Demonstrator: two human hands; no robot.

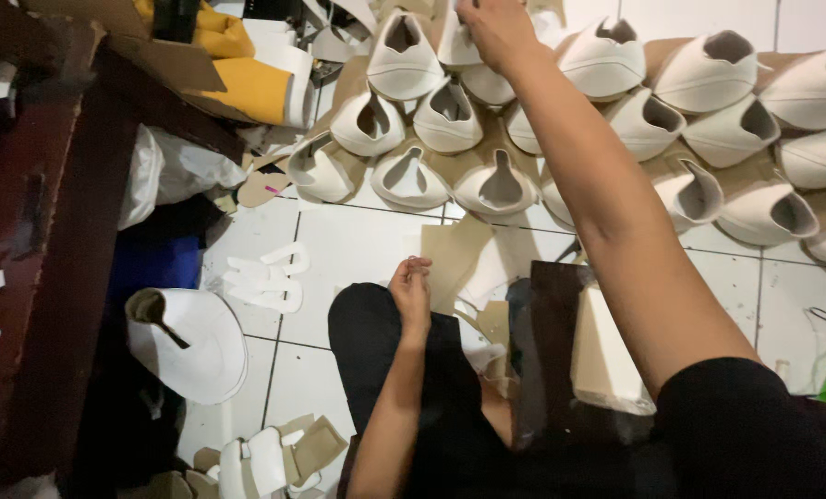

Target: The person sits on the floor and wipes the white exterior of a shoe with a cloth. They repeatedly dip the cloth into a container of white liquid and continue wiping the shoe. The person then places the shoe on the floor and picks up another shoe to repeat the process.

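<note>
Nearest, the left hand (411, 282) rested on a black-clad knee, fingers loosely curled, pinching a tan paper piece (455, 254). Farther off, at twelve o'clock, the right hand (492, 30) grasped a white shoe upper (459, 42) among rows on the tiled floor (358, 245).

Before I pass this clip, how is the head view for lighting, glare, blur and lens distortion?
Head view: even indoor light, a soft sheen on the floor tiles but no harsh glare; the dark wooden furniture at left loses detail in shadow; the right hand among the white shoe uppers is slightly soft; the left hand is sharp; wide-angle stretching at the edges.
</note>
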